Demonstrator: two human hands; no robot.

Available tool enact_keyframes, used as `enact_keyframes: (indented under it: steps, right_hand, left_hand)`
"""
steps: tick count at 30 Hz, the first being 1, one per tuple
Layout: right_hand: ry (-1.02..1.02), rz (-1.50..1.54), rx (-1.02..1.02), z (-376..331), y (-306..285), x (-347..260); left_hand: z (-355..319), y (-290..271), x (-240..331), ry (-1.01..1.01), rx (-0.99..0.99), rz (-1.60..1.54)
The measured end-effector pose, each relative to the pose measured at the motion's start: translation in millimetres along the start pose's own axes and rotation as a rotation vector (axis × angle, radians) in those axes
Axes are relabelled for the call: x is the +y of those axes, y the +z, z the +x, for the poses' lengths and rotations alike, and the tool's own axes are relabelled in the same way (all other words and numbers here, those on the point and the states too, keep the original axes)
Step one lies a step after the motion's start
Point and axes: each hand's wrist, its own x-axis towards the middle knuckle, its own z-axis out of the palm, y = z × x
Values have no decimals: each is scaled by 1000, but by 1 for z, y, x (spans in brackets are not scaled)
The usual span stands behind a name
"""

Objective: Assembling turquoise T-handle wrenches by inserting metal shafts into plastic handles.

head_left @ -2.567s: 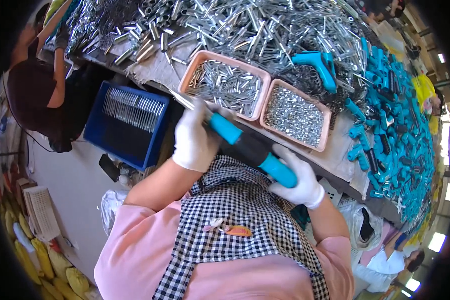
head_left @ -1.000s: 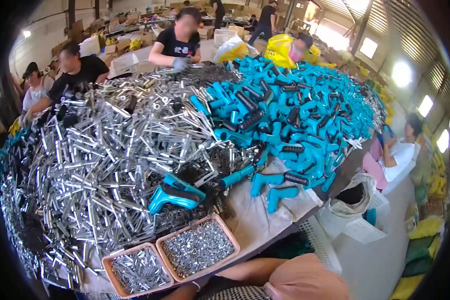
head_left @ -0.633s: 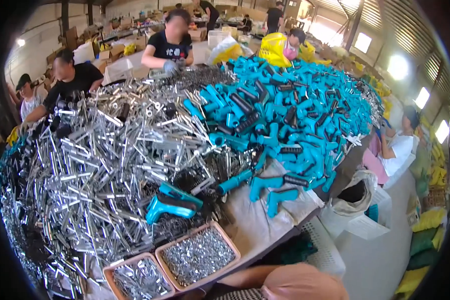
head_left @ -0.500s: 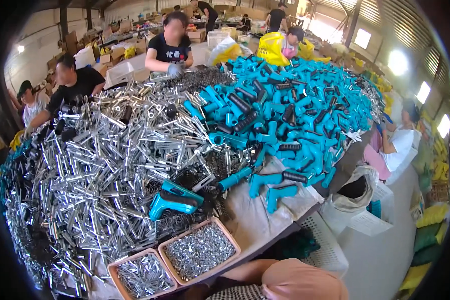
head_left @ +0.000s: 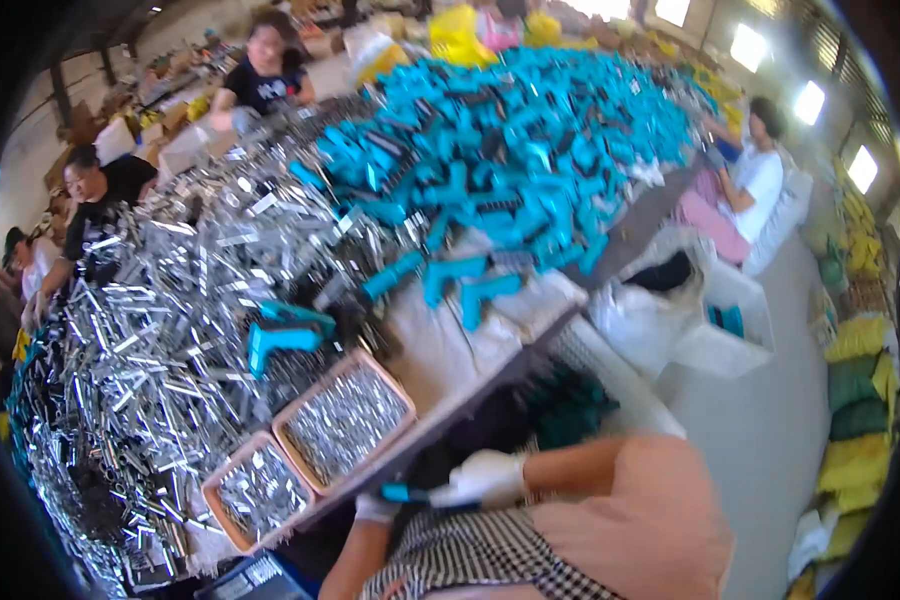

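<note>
At the lower middle, my right hand, in a white glove, is closed around a blurred teal-and-black plastic part. My left hand, also gloved in white, is at the part's teal end and seems to grip it; its fingers are smeared. Both hands are close to my checked apron, below the table's edge. Just beyond them stand two pinkish trays: one tray of small silvery metal pieces, and another tray of short metal pins. Two teal pistol-shaped housings lie behind the trays.
A heap of metal rods and brackets covers the table's left; teal housings are piled behind. A white sack, a white crate and yellow and green sacks stand on the right. Several people work around the table.
My view has swung, so the table appears farther up and left. Both gloved hands have come into view at the bottom with the teal-and-black plastic part.
</note>
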Motion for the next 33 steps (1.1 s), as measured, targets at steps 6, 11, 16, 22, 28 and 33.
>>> enact_keyframes:
  steps: [6, 11, 16, 22, 28, 33]
  right_hand:
    - [459, 1414, 373, -134, -10, 52]
    - [735, 917, 523, -256, -36, 17]
    - [1118, 838, 611, -290, -7, 19]
    - [1328, 743, 755, -270, 71, 124]
    - [1131, 1285, 1278, -268, 178, 282]
    - [1500, 255, 627, -236, 335, 334]
  left_hand:
    - [29, 117, 17, -552, 425, -595]
    - [41, 111, 19, -570, 209, 70]
    - [30, 82, 22, -515, 407, 110]
    - [7, 97, 8, -610, 533, 231]
    - [9, 114, 30, -588, 654, 162]
    - [7, 124, 42, -507, 357, 756]
